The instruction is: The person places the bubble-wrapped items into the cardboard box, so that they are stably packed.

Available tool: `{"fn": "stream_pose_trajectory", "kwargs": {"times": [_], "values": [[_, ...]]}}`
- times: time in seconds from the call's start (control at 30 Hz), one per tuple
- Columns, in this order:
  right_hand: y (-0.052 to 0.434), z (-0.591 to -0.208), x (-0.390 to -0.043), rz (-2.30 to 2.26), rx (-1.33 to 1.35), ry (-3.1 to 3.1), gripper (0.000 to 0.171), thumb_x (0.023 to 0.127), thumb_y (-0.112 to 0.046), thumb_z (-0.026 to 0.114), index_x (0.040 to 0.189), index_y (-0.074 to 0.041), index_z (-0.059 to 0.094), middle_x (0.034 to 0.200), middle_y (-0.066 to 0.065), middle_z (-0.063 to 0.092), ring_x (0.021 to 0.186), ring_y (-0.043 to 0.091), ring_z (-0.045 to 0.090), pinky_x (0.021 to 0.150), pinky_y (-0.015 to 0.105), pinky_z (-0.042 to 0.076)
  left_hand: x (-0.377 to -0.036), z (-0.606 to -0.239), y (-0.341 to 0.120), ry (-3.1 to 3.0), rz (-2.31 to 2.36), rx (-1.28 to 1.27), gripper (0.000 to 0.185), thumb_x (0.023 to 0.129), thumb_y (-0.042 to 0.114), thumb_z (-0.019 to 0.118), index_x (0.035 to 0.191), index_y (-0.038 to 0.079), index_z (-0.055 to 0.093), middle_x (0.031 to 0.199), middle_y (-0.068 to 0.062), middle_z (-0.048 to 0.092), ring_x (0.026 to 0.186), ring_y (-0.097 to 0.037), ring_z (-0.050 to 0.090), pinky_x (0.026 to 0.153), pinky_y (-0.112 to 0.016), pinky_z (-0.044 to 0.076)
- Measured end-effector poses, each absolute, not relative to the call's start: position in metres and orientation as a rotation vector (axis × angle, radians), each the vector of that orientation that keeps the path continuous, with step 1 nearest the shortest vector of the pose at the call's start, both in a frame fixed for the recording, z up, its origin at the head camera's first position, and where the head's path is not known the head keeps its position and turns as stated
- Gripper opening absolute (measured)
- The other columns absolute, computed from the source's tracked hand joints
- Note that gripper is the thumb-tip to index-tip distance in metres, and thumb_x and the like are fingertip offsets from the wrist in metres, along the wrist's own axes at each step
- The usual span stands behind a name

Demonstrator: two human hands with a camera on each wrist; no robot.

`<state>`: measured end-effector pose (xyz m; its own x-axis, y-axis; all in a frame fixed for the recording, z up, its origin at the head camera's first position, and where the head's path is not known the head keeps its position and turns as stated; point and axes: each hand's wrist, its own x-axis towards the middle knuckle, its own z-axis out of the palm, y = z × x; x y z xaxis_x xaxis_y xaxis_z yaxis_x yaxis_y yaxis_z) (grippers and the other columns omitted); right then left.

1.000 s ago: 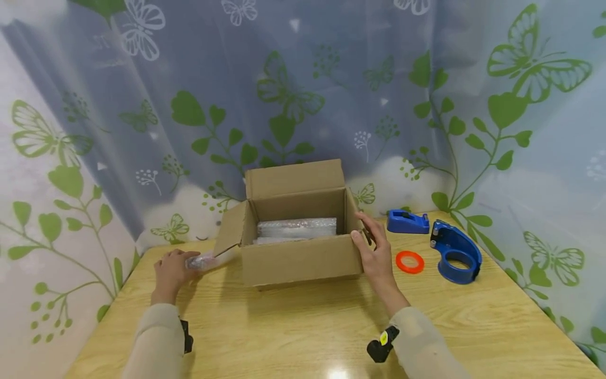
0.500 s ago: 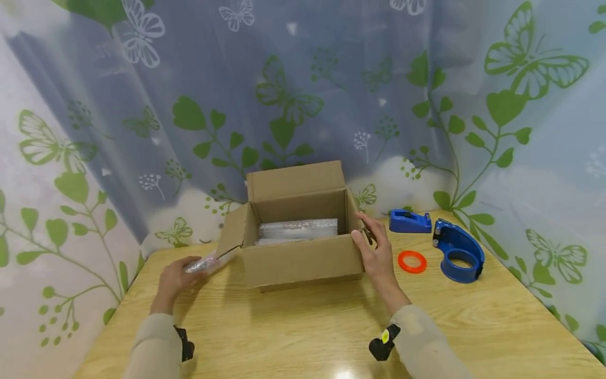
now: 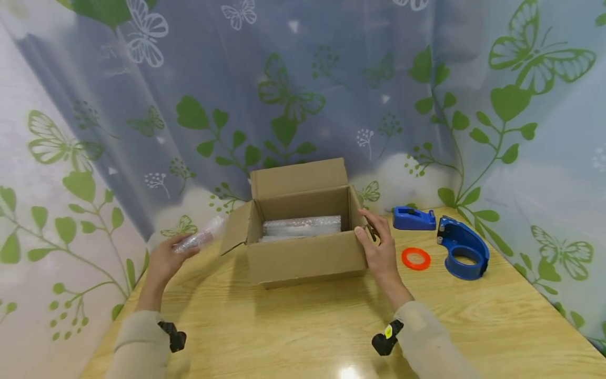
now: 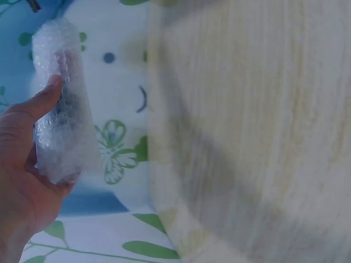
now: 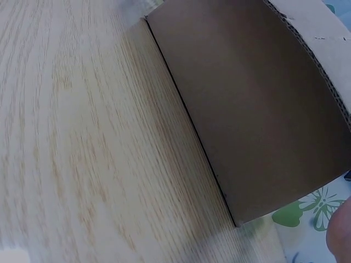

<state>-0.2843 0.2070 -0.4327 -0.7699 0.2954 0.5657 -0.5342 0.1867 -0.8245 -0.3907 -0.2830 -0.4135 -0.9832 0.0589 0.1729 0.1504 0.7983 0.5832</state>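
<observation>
An open cardboard box (image 3: 303, 258) stands mid-table with its flaps up; a bubble-wrapped bundle (image 3: 301, 227) lies inside. My left hand (image 3: 165, 258) is raised off the table to the left of the box and grips a small bubble-wrapped item (image 3: 199, 239), seen close in the left wrist view as a clear bubble-wrap roll (image 4: 60, 109) held by thumb and fingers (image 4: 38, 104). My right hand (image 3: 376, 247) holds the box's right front corner, thumb on the front wall, fingers round the side. The right wrist view shows only the box wall (image 5: 252, 109) and table.
A wooden table (image 3: 307, 326) carries a small blue tape dispenser (image 3: 414, 218), a larger blue tape gun (image 3: 464, 250) and an orange tape ring (image 3: 416, 258) to the right of the box. A butterfly-print curtain (image 3: 303, 95) hangs behind and at both sides.
My left hand has lifted the bubble-wrapped item off the table and moved it up and left, away from the box's left flap. The right hand has stayed on the box corner.
</observation>
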Motion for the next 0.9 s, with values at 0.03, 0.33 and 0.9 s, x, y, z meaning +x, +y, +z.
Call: {"fn": "stream_pose_trajectory", "kwargs": {"times": [0.03, 0.33, 0.9], "values": [[0.208, -0.433, -0.285, 1.651, 0.224, -1.824, 0.043, 0.101, -0.003, 0.064, 0.143, 0.001, 0.060, 0.145, 0.022, 0.052, 0.132, 0.039, 0.047, 0.104, 0.035, 0.038, -0.391, -0.411, -0.282, -2.825, -0.944, -0.172, 0.068, 0.100, 0.041, 0.071, 0.153, 0.004, 0.051, 0.156, -0.034, 0.040, 0.141, -0.057, 0.037, 0.109, -0.070, 0.039], [0.208, -0.432, -0.285, 1.651, 0.231, -1.825, 0.043, 0.101, -0.004, 0.064, 0.143, 0.001, 0.059, 0.145, 0.023, 0.052, 0.132, 0.041, 0.046, 0.105, 0.036, 0.038, -0.387, -0.385, -0.267, -2.684, -0.912, -0.201, 0.065, 0.098, 0.039, 0.074, 0.149, 0.003, 0.056, 0.151, -0.030, 0.050, 0.138, -0.055, 0.043, 0.110, -0.070, 0.038], [0.210, -0.432, -0.285, 1.682, 0.218, -1.857, 0.044, 0.102, -0.005, 0.063, 0.145, 0.000, 0.058, 0.147, 0.020, 0.051, 0.133, 0.027, 0.047, 0.110, 0.036, 0.037, -0.379, -0.332, -0.212, -2.546, -1.102, -0.338, 0.062, 0.094, 0.039, 0.079, 0.149, 0.015, 0.060, 0.154, -0.018, 0.052, 0.144, -0.045, 0.043, 0.109, -0.063, 0.044]]}}
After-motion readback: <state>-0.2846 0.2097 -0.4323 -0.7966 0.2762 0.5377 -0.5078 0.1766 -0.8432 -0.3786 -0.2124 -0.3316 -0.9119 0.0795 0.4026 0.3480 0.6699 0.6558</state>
